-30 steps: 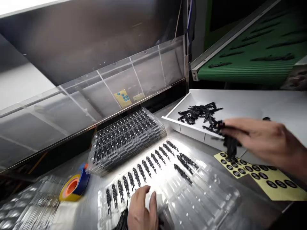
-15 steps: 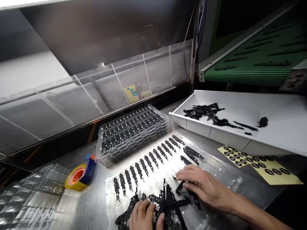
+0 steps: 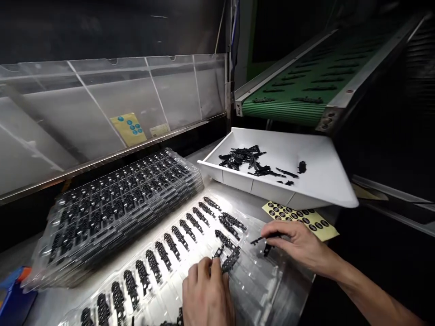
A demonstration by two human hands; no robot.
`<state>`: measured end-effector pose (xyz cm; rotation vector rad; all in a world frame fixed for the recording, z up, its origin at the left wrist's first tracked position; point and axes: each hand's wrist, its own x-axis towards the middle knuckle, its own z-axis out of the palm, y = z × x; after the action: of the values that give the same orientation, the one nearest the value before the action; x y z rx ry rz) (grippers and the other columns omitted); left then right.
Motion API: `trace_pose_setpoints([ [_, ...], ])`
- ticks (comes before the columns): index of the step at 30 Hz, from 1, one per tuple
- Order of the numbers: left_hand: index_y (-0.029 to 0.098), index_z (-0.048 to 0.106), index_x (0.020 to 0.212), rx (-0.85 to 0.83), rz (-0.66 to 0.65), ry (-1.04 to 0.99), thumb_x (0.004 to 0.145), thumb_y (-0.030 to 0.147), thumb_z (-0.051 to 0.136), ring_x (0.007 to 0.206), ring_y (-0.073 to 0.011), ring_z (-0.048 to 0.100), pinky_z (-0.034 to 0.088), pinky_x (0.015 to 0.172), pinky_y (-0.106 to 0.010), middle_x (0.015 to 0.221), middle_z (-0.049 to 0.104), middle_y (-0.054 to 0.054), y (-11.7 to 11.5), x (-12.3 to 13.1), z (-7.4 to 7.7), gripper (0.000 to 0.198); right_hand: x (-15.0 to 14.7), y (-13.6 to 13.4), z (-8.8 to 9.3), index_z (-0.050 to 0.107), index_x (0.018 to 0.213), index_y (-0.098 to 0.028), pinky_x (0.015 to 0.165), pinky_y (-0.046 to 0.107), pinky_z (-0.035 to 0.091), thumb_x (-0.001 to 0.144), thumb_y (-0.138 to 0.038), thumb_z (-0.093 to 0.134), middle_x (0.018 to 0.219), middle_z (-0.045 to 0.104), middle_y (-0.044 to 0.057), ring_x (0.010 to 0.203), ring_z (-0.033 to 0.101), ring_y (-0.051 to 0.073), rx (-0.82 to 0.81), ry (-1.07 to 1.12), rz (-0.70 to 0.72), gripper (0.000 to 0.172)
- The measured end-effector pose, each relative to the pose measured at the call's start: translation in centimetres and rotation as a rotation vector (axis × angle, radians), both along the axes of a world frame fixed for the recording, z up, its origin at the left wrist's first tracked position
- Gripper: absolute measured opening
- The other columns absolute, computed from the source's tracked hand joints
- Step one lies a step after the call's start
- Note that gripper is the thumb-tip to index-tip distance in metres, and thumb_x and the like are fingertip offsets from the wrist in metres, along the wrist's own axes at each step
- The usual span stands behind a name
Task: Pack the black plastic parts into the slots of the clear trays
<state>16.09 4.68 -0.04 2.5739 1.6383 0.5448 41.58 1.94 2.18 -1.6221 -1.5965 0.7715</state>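
Note:
A clear plastic tray lies on the metal table, with a slanting row of narrow black plastic parts in its slots. My right hand pinches a black plastic part between thumb and fingertips, above the tray's right side. Over the middle of the tray, my left hand has its fingers curled round the end of another black plastic part. Beside those fingertips lie more loose black parts. Part of a further dark pile shows below the left hand, mostly hidden.
Filled clear trays are stacked at the left. A white bin holding loose black parts stands behind the sticker sheet. Behind it, a green conveyor belt carries more parts. A blue tape dispenser shows at the left edge.
The view has swung right. My right hand has lifted a part and moved towards the tray's right side. My left hand has moved forward from the loose pile to parts farther up the tray.

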Motion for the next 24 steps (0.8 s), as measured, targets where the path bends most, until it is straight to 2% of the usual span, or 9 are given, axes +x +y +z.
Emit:
trace_pose_setpoints([
  [3, 0.026, 0.069, 0.102, -0.214, -0.006, 0.128, 0.084, 0.017, 0.055, 0.095, -0.0261, 0.055, 0.042, 0.077, -0.038, 0.103, 0.065, -0.005, 1.0, 3.5, 0.6, 0.024, 0.0, -0.5, -0.9, 0.072, 0.100, -0.024, 0.098, 0.032, 0.050, 0.090, -0.028, 0.059, 0.109, 0.069, 0.003, 0.108, 0.062, 0.020, 0.062, -0.005, 0.074, 0.017],
  [7, 0.023, 0.069, 0.097, -0.309, 0.008, 0.255, 0.085, 0.012, 0.052, 0.095, -0.0284, 0.055, 0.040, 0.078, -0.040, 0.100, 0.065, -0.006, 1.2, 4.6, -0.1, 0.023, 0.2, -1.4, -2.4, 0.071, 0.097, -0.023, 0.094, 0.030, 0.053, 0.090, -0.020, 0.055, 0.106, 0.069, 0.003, 0.103, 0.065, 0.018, 0.097, -0.093, 0.035, 0.017],
  [10, 0.023, 0.069, 0.094, -0.269, 0.011, 0.272, 0.085, 0.009, 0.049, 0.092, -0.0271, 0.055, 0.039, 0.078, -0.039, 0.098, 0.066, -0.005, 1.0, 3.9, -0.8, 0.025, 0.1, -1.7, -3.1, 0.071, 0.095, -0.021, 0.091, 0.030, 0.055, 0.090, -0.013, 0.052, 0.100, 0.071, 0.004, 0.099, 0.066, 0.017, 0.221, -0.137, 0.000, 0.021],
  [12, 0.022, 0.069, 0.092, -0.188, -0.010, 0.263, 0.083, 0.006, 0.050, 0.090, -0.0259, 0.054, 0.038, 0.077, -0.038, 0.097, 0.066, -0.005, 0.9, 3.2, -1.0, 0.026, -0.2, -1.6, -3.3, 0.070, 0.096, -0.019, 0.093, 0.032, 0.054, 0.090, -0.009, 0.048, 0.098, 0.071, 0.005, 0.101, 0.065, 0.018, 0.347, -0.159, 0.008, 0.025],
  [14, 0.023, 0.068, 0.093, -0.073, -0.047, 0.200, 0.083, 0.007, 0.053, 0.087, -0.0242, 0.052, 0.038, 0.074, -0.036, 0.093, 0.065, -0.004, 0.7, 2.6, -0.9, 0.024, -0.4, -1.7, -3.3, 0.070, 0.096, -0.019, 0.098, 0.035, 0.051, 0.091, -0.008, 0.046, 0.095, 0.072, 0.004, 0.108, 0.063, 0.019, 0.400, -0.164, 0.056, 0.027],
  [16, 0.025, 0.067, 0.095, 0.036, -0.090, 0.081, 0.085, 0.011, 0.054, 0.082, -0.0216, 0.050, 0.038, 0.071, -0.034, 0.089, 0.063, -0.004, 0.4, 2.5, -0.6, 0.022, -0.4, -2.0, -3.2, 0.071, 0.097, -0.021, 0.101, 0.035, 0.050, 0.093, -0.011, 0.047, 0.096, 0.072, 0.003, 0.112, 0.061, 0.019, 0.324, -0.103, 0.100, 0.026],
  [19, 0.026, 0.066, 0.095, 0.115, -0.187, -0.042, 0.085, 0.008, 0.053, 0.080, -0.0181, 0.050, 0.039, 0.068, -0.031, 0.088, 0.061, -0.002, 0.2, 3.6, 0.1, 0.024, 0.0, -2.6, -3.3, 0.071, 0.100, -0.025, 0.096, 0.029, 0.052, 0.094, -0.020, 0.053, 0.102, 0.071, 0.001, 0.107, 0.064, 0.017, 0.131, 0.062, 0.091, 0.020],
  [24, 0.020, 0.063, 0.093, 0.201, -0.387, 0.032, 0.080, 0.008, 0.059, 0.080, -0.0195, 0.052, 0.045, 0.066, -0.034, 0.093, 0.061, -0.004, 0.8, 6.3, 0.6, 0.018, 0.0, -2.7, -2.9, 0.071, 0.096, -0.025, 0.093, 0.028, 0.051, 0.094, -0.025, 0.052, 0.101, 0.070, 0.001, 0.100, 0.064, 0.016, 0.029, 0.164, 0.055, 0.019],
])
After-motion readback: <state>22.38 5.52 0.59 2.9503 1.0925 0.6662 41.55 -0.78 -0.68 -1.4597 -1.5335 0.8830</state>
